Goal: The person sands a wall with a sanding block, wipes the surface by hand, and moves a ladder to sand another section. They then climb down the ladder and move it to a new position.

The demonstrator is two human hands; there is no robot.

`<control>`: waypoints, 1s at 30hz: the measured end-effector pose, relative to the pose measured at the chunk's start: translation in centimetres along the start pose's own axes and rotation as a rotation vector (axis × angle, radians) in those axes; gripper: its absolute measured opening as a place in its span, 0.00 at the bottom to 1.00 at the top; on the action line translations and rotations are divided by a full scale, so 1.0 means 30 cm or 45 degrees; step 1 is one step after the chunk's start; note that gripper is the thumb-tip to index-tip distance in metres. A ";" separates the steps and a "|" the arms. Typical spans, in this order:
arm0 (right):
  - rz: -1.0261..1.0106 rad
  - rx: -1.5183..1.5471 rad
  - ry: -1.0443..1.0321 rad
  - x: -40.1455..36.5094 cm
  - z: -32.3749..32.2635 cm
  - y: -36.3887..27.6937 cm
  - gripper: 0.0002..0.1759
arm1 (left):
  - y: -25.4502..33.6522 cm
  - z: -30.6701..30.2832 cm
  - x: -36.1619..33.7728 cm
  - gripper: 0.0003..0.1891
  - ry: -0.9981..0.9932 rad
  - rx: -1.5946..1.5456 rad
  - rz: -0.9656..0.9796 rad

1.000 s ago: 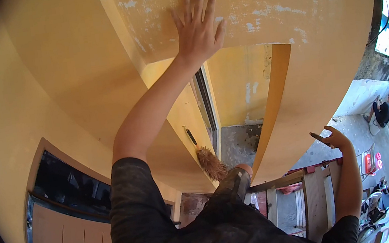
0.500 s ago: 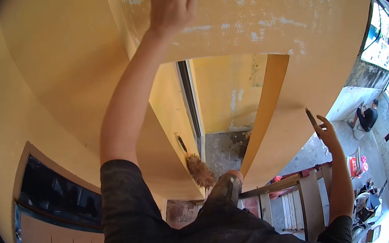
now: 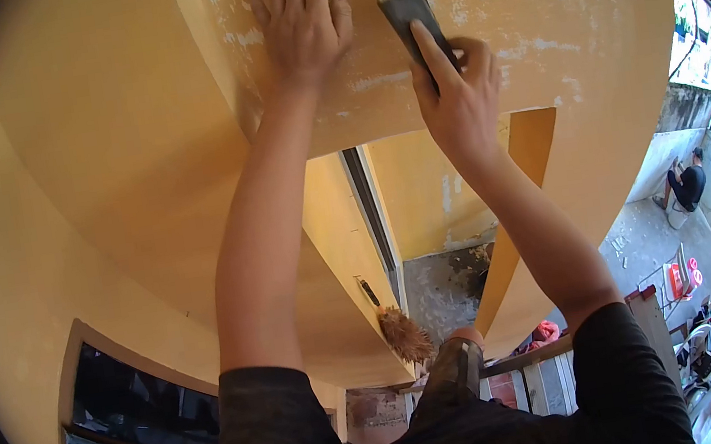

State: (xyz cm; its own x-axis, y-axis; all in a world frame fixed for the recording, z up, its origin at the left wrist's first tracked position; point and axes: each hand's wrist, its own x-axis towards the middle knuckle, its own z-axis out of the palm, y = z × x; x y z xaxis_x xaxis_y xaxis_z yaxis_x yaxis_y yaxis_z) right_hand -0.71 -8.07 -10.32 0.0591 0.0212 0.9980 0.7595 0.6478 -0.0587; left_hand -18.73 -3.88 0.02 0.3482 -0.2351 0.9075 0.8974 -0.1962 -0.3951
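Observation:
My left hand (image 3: pixel 301 25) lies with fingers spread against the yellow wall (image 3: pixel 613 49), which has patchy white marks. To its right, my right hand (image 3: pixel 460 94) grips a dark, flat, block-like tool (image 3: pixel 410 14), its index finger stretched along the top. The tool's pale far end is at the wall surface, above the opening's top edge. What the tool is exactly, I cannot tell.
A feather duster (image 3: pixel 405 333) hangs at the opening's left side. Wooden slats (image 3: pixel 538 387) lie below me. A dark window (image 3: pixel 139 398) is lower left. At right, another person (image 3: pixel 688 182) crouches near a red item (image 3: pixel 680 278) and clutter (image 3: pixel 705 345).
My right hand has risen from the lower right to the wall with the tool. My left hand has come slightly lower in view and lies on the wall. The view has shifted slightly.

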 end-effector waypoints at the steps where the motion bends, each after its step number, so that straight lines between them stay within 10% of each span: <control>1: 0.011 -0.123 0.060 0.033 0.044 -0.005 0.24 | 0.001 0.002 0.000 0.18 0.001 0.008 0.003; 30: 0.196 -0.248 0.283 0.069 0.190 -0.061 0.22 | 0.024 -0.042 0.014 0.22 -0.041 0.040 -0.031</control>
State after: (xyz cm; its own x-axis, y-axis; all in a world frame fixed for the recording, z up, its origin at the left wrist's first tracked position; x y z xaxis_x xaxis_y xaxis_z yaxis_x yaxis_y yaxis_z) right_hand -5.67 -4.88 -8.03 0.3061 -0.0730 0.9492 0.8391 0.4916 -0.2328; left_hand -18.28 -5.31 -0.07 0.3340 -0.1998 0.9212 0.9137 -0.1713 -0.3685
